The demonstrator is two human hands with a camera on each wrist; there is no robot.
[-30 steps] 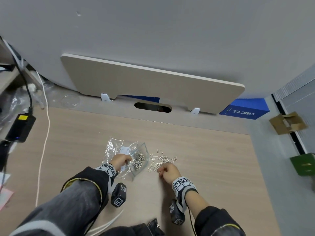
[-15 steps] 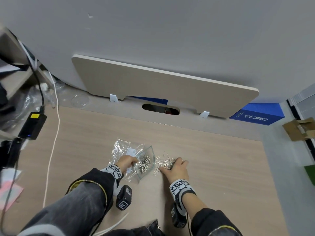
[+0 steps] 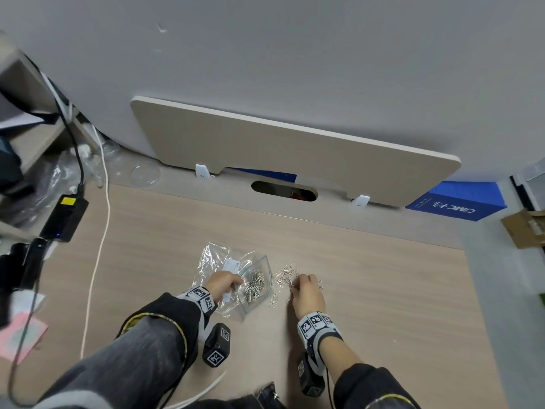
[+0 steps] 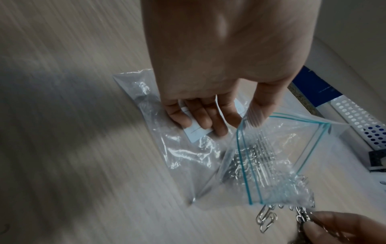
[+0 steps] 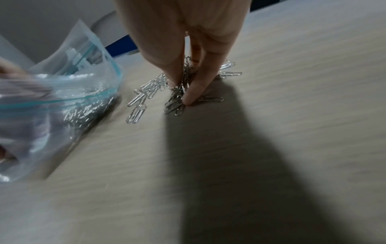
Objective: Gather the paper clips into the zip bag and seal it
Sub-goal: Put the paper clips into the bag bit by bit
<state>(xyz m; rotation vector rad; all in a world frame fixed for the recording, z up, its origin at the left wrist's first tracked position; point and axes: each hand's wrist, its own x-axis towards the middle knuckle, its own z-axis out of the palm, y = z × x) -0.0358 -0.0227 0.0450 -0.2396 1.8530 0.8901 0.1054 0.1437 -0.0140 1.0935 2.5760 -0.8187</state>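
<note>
A clear zip bag (image 3: 256, 286) (image 4: 269, 158) (image 5: 69, 105) with a teal zip line lies on the wooden table, its mouth held open toward the right, with several silver paper clips inside. My left hand (image 3: 222, 286) (image 4: 219, 102) pinches the bag's upper lip between thumb and fingers. Loose paper clips (image 3: 283, 277) (image 5: 146, 94) lie scattered just right of the mouth. My right hand (image 3: 306, 293) (image 5: 185, 79) stands over them, thumb and fingers pinched on a bunch of clips against the table. Its fingertips also show at the corner of the left wrist view.
A second crumpled clear bag (image 3: 219, 258) with a white label lies under and behind the zip bag. A black power brick (image 3: 65, 214) and white cable (image 3: 98, 255) lie at the left. A blue box (image 3: 454, 205) sits at the back right. A beige panel (image 3: 280, 149) leans behind.
My right hand reached over the loose clips and then closed its fingers on a bunch of them. The left hand kept holding the bag's mouth open. The head view shifted.
</note>
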